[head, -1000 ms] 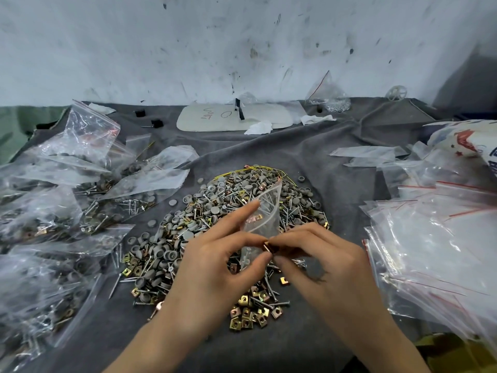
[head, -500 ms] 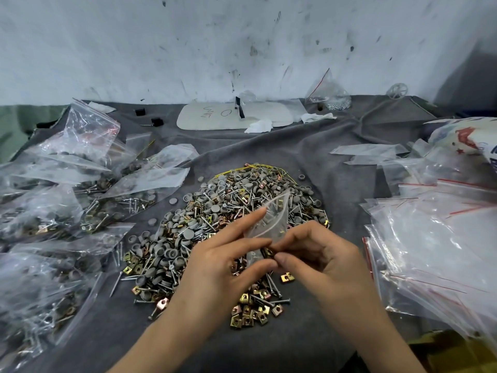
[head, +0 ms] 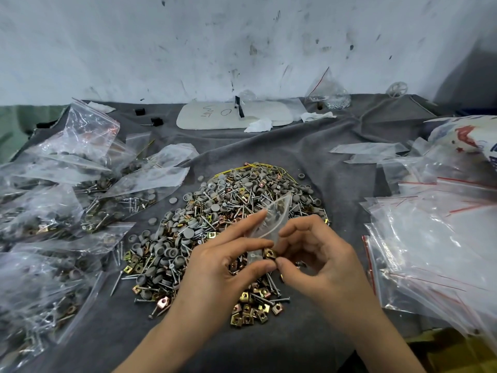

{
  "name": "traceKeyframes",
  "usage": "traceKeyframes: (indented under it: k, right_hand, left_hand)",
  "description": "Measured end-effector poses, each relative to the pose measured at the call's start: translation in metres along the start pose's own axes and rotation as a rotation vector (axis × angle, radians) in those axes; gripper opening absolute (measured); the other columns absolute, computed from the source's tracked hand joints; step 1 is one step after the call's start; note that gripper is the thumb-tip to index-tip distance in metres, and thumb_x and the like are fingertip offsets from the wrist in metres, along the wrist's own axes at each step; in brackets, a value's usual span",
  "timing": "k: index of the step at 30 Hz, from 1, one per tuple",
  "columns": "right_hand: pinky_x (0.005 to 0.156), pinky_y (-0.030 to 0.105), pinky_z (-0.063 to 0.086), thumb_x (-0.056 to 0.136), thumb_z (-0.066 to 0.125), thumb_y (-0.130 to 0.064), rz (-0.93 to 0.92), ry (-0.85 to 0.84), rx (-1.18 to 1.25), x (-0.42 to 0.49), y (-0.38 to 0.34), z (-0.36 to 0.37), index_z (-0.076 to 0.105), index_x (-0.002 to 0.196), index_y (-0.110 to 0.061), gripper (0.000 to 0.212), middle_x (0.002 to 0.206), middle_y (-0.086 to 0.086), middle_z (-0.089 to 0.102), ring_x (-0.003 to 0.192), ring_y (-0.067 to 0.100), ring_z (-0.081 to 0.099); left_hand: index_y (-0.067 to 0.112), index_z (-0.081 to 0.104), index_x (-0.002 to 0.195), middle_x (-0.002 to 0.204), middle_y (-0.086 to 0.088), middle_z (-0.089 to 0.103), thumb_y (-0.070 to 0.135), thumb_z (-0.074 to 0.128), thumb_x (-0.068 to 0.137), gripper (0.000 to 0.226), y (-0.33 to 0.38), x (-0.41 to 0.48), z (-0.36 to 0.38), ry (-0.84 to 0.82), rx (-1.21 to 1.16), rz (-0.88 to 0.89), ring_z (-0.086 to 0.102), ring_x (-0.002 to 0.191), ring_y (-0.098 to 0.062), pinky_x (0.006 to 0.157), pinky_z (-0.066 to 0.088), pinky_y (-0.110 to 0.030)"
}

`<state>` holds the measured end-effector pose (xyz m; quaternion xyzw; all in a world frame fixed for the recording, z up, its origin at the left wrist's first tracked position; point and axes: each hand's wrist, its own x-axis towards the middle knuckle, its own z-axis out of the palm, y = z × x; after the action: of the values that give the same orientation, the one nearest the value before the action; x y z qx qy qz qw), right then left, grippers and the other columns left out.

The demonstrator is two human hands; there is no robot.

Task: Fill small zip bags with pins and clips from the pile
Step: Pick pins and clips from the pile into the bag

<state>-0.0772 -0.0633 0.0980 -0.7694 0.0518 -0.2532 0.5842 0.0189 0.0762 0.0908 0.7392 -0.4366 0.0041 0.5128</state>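
Here, brass clip [head: 269, 253] at small zip bag [head: 271, 224] mouth.

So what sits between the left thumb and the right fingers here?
In the head view, a small brass square clip at the mouth of the clear zip bag.

Hidden/cut off, rel. to pile [head: 242, 227]: near part under my hands; filled bags [head: 53, 211] left, cut by edge; printed sack [head: 468, 141] right, cut off, print unreadable.

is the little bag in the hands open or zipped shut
Open, it seems: the left hand holds the small zip bag while the right hand presses a brass clip at its mouth.
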Motion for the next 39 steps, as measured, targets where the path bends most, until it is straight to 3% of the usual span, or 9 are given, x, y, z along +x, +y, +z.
traceKeyframes:
  k: [7,11,19,28,33,39]
  right_hand:
    - [0.066,0.038,0.050,0.066,0.066,-0.003,-0.045,-0.019,-0.017,0.001,-0.001,0.003,0.049,0.088,-0.027,0.036,0.077,0.001,0.060,0.068,0.017,0.057]
    - [0.066,0.044,0.049,0.065,0.064,0.000,-0.046,-0.026,0.001,0.002,0.000,0.004,0.049,0.085,-0.023,0.034,0.076,0.001,0.059,0.068,0.018,0.056]
    - [0.064,0.028,0.050,0.063,0.063,-0.017,-0.017,-0.072,0.076,0.003,0.001,0.000,0.047,0.081,-0.030,0.028,0.076,-0.003,0.061,0.068,0.009,0.056]
    - [0.069,0.020,0.052,0.073,0.062,-0.011,0.081,-0.047,0.063,-0.001,0.010,-0.001,0.060,0.086,-0.025,0.019,0.081,-0.002,0.066,0.076,0.011,0.065]
    - [0.068,0.023,0.055,0.072,0.072,-0.020,0.195,-0.021,0.157,-0.005,0.008,0.004,0.070,0.088,-0.028,0.018,0.076,0.002,0.071,0.072,0.014,0.069]
    - [0.067,0.031,0.059,0.076,0.076,-0.009,0.195,0.026,0.128,-0.008,0.011,0.010,0.074,0.081,-0.020,0.012,0.075,0.004,0.072,0.070,0.015,0.069]
  left_hand:
    - [0.018,0.073,0.091,0.132,0.014,0.059,0.033,0.074,0.078,0.020,0.001,-0.001,-0.002,-0.062,0.014,0.046,0.058,0.117,0.002,0.095,0.043,-0.014]
    - [0.014,0.072,0.091,0.134,0.011,0.058,0.036,0.066,0.082,0.025,0.002,-0.004,0.000,-0.044,0.003,0.083,0.055,0.122,-0.001,0.101,0.046,-0.024]
    - [0.011,0.071,0.090,0.133,0.009,0.059,0.032,0.065,0.083,0.023,0.002,-0.005,0.003,-0.035,-0.070,0.065,0.056,0.122,-0.004,0.097,0.049,-0.029]
    - [0.005,0.071,0.092,0.133,-0.004,0.059,0.027,0.071,0.081,0.025,0.003,0.000,0.004,0.012,0.215,0.223,0.054,0.123,-0.004,0.104,0.040,-0.016]
    - [0.002,0.069,0.093,0.135,-0.012,0.056,0.015,0.070,0.078,0.020,-0.001,-0.001,0.008,0.030,0.278,0.265,0.050,0.126,-0.008,0.106,0.034,-0.011]
    - [0.002,0.067,0.096,0.135,-0.009,0.056,0.009,0.074,0.074,0.025,-0.004,-0.003,0.013,0.026,0.234,0.270,0.047,0.128,-0.005,0.105,0.032,-0.008]
